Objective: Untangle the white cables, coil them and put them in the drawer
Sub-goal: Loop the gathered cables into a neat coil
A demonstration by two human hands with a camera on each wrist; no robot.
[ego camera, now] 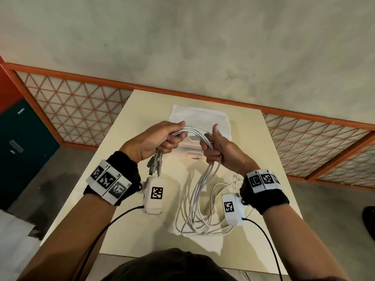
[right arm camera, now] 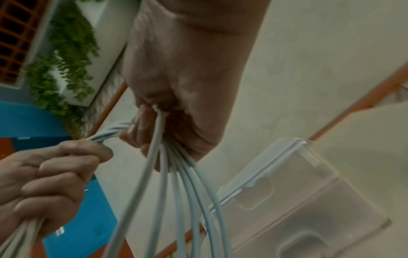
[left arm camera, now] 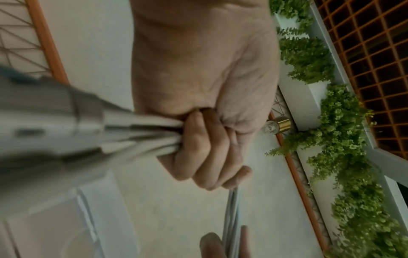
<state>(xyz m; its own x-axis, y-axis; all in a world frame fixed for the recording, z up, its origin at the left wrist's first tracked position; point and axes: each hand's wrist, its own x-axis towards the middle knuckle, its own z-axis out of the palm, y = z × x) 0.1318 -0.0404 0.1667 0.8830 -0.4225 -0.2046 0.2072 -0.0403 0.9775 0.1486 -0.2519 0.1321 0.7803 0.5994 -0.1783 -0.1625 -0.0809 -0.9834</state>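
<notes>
A bundle of white cables (ego camera: 192, 132) arches between both hands above the cream table (ego camera: 129, 122). My left hand (ego camera: 162, 138) grips one end, and the plugs (ego camera: 154, 166) hang below its fist. My right hand (ego camera: 215, 148) grips the same bundle, thumb up; from it long loops (ego camera: 199, 209) drop onto the table. Up close, my left hand (left arm camera: 205, 148) is curled round the cables (left arm camera: 141, 134), and my right hand (right arm camera: 172, 122) holds several strands (right arm camera: 176, 192). A translucent plastic drawer unit (ego camera: 200, 118) stands just behind the hands, also seen as the drawer unit (right arm camera: 298, 200).
More loose cable (ego camera: 229, 185) lies on the table under my right wrist. An orange-framed lattice railing (ego camera: 81, 110) runs behind the table. A blue cabinet (ego camera: 22, 142) stands at the left. Hanging green plants (left arm camera: 342, 139) line a wall.
</notes>
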